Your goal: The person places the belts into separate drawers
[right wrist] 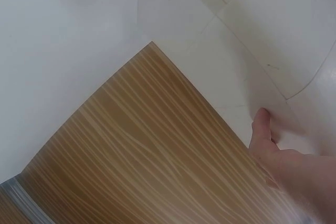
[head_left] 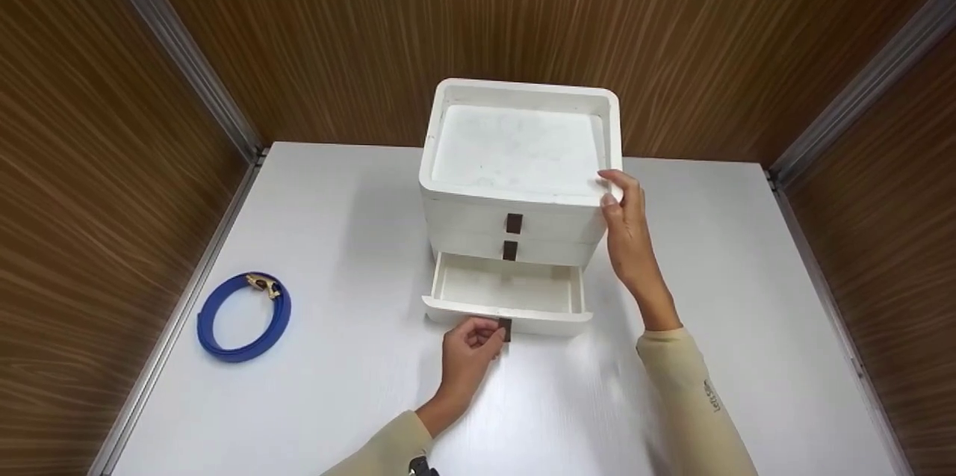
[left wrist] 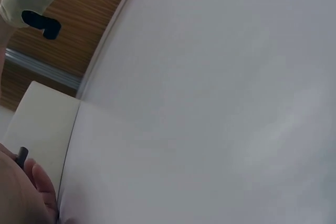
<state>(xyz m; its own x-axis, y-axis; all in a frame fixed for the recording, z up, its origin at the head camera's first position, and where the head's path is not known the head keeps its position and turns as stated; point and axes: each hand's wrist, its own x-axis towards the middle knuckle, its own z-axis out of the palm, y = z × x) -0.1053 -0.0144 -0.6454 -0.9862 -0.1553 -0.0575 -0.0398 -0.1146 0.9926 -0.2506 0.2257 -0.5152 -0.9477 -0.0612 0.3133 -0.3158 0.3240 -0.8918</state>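
Observation:
A white drawer unit (head_left: 523, 91) with a tray-like top stands near the back wall. Its bottom drawer (head_left: 551, 323) is pulled out, and nothing shows inside. At that drawer's front my left hand (head_left: 467, 358) pinches the dark pull tab (head_left: 506, 329) between thumb and fingers. In the left wrist view the tab (left wrist: 21, 157) pokes out beside the fingers. Up at the unit's front right corner, my right hand (head_left: 629, 233) holds the top rim, thumb in front and a finger over the edge. The upper drawers are closed, each with a dark tab.
A coiled blue strap (head_left: 280, 323), likely a belt, with a gold-coloured buckle (head_left: 263, 285) lies at the left on the white table (head_left: 336, 386). Wood-grain panels (head_left: 336, 28) with metal edge strips enclose the table at the back and both sides.

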